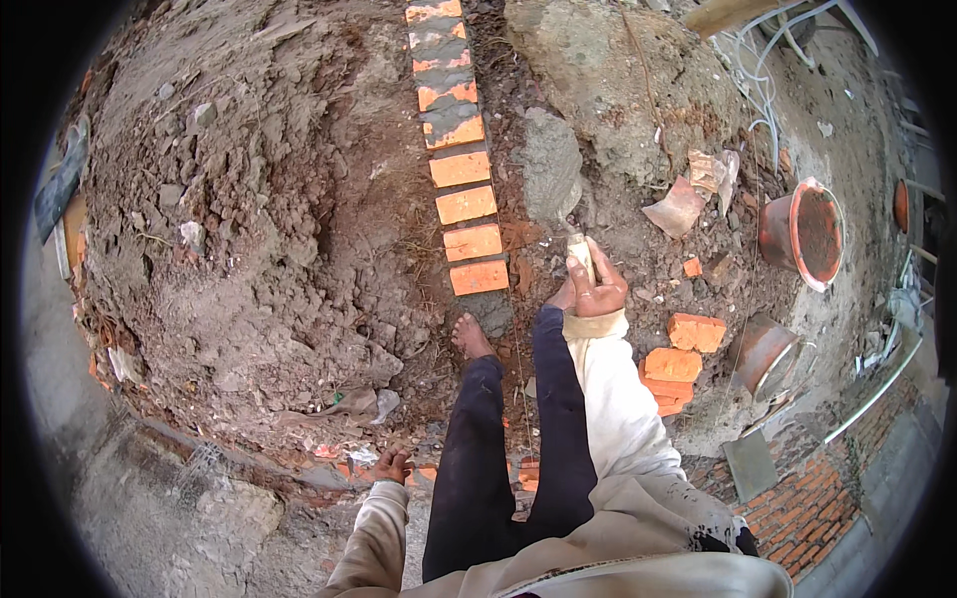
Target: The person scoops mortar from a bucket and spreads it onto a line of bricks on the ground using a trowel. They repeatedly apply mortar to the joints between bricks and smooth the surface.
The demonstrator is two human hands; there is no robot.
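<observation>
My right hand is wrapped round the pale handle of a trowel. The trowel points away from me at the near end of a heap of wet grey mortar; its blade is hard to make out. Left of the heap runs a row of orange bricks, with grey mortar smeared over the farther ones. Past the nearest brick, a patch of mortar lies between my feet. My left hand hangs low at my left side, fingers loosely bent and apart, with nothing visible in it.
Loose orange bricks lie right of my right forearm. Beyond them stand a reddish bucket and a tipped container. Broken tile pieces lie near the mortar. Rough, lumpy soil spreads to the left; a thin string runs between my legs.
</observation>
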